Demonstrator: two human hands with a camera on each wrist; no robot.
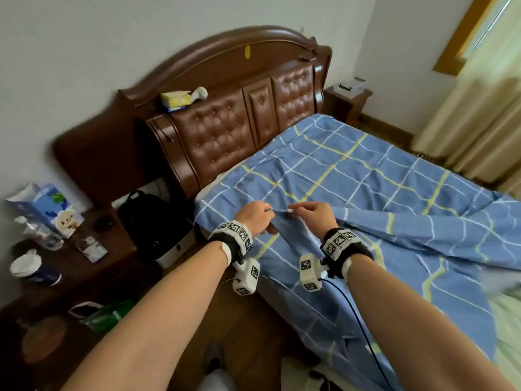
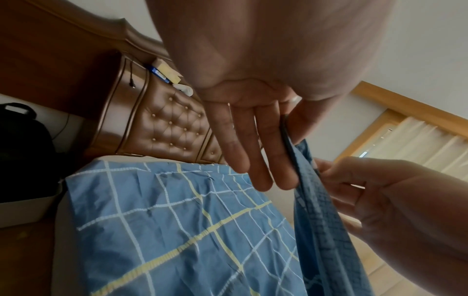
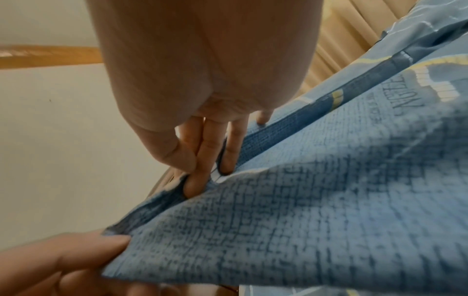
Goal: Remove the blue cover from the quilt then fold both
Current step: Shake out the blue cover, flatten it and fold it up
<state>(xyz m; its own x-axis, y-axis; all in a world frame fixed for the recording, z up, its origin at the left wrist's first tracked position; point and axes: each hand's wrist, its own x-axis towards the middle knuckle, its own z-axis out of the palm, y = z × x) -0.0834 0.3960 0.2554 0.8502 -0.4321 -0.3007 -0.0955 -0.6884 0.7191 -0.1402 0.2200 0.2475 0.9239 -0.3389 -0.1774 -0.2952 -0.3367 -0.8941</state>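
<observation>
Head view: quilt hidden inside blue cover (image 1: 352, 176)

Both bare forearms are stretched forward side by side, each wrist wrapped in a black band set with tagged white blocks. The left hand (image 1: 255, 217) is held knuckles up, and a ring is seen on one finger. In the left wrist view its fingers (image 2: 255, 148) are extended, nearly straight, with a cloth edge pinched at the thumb side. The right hand (image 1: 314, 214) is held just beside the left hand. Its fingers (image 3: 202, 158) point downward, cloth nipped between fingertips and thumb.
</observation>
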